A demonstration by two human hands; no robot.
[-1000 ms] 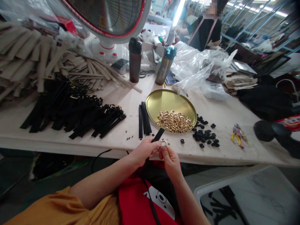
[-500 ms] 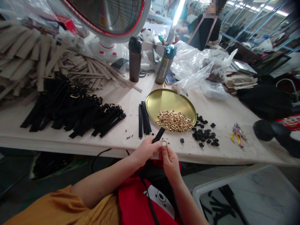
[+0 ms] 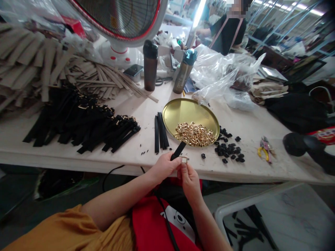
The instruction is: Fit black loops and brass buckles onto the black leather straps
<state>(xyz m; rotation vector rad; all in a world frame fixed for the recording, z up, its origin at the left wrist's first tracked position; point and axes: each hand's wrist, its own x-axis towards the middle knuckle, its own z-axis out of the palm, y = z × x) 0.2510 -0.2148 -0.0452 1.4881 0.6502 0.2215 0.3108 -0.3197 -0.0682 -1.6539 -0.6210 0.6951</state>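
Note:
My left hand (image 3: 166, 166) is closed on a black strap (image 3: 178, 151), whose free end points up and to the right. Thumb and fingers of my right hand (image 3: 190, 178) pinch a small gold buckle (image 3: 184, 159) right beside the left fingertips. Whether the strap runs through the buckle is hidden by my fingers. Just beyond my hands, a round gold tray (image 3: 188, 108) holds a heap of small gold metal pieces (image 3: 195, 134). Several loose black straps (image 3: 160, 132) lie left of the tray. Small black loops (image 3: 228, 150) are scattered to its right.
A pile of black straps with buckles (image 3: 78, 118) and many beige strips (image 3: 28, 59) cover the left side. Behind stand a fan (image 3: 120, 21) and two bottles (image 3: 150, 68) (image 3: 184, 71). Yellow-handled pliers (image 3: 265, 150) lie right. A person (image 3: 227, 31) is in the background.
Both hands stay in nearly the same place. The gold buckle has shifted very slightly to the right and turned a little between my fingers.

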